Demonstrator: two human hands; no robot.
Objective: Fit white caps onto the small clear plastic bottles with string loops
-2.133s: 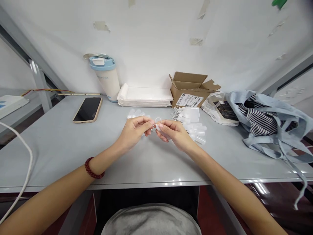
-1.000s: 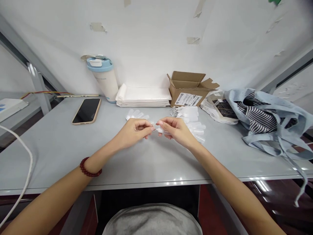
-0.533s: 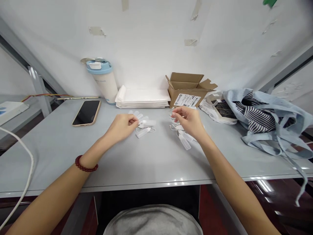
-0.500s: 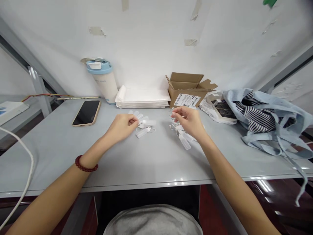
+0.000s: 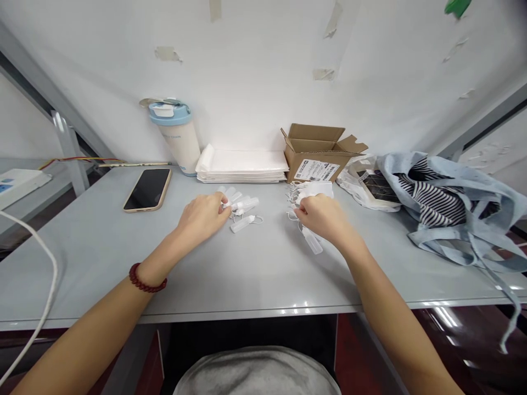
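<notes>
Small translucent plastic tubes with thin white loops lie in two groups on the grey table. My left hand (image 5: 205, 215) is closed in a pinch at the left edge of the left group (image 5: 246, 204); what its fingertips hold is too small to name. One tube (image 5: 242, 223) lies just in front of that group. My right hand (image 5: 319, 215) is closed over the right group, its fingertips at the white loops, and it covers part of the pile. A tube (image 5: 312, 240) sticks out below it, and whitish pieces (image 5: 316, 188) show behind it.
A phone (image 5: 147, 189) and a blue-lidded cup (image 5: 177, 134) stand left. White envelopes (image 5: 242, 164) and an open cardboard box (image 5: 315, 159) are at the wall. A plastic bag (image 5: 354, 184) and blue cloth bag (image 5: 453, 203) lie right. A white cable (image 5: 51, 263) hangs left.
My right hand has moved down and slightly right, uncovering the pieces behind it, with its fingers more curled. My left hand has shifted slightly left relative to the tubes.
</notes>
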